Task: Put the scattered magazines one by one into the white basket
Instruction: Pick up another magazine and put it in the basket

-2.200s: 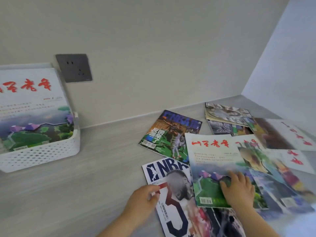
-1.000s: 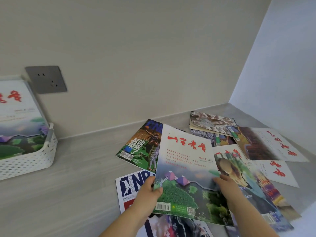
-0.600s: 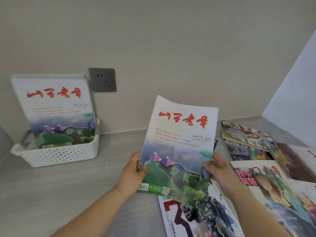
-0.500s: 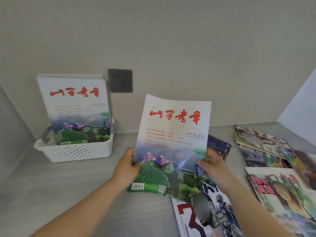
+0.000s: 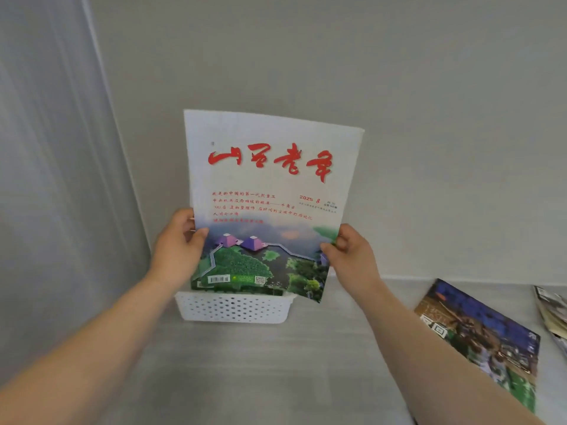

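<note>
Both hands, the left hand [image 5: 178,250] and right hand [image 5: 352,259], grip the upright magazine [image 5: 270,191] by its side edges, its bottom edge over the white basket [image 5: 233,308] at the table's back edge.

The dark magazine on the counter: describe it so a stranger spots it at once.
Start at the white basket by the back wall; look right along the grey counter. The dark magazine lies flat and askew there. Unlike the white red-titled magazine held upright at the basket, its cover is dark blue and green.

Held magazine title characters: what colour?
Red, on the white upper cover of the held magazine; head view shows it clearly.
</note>
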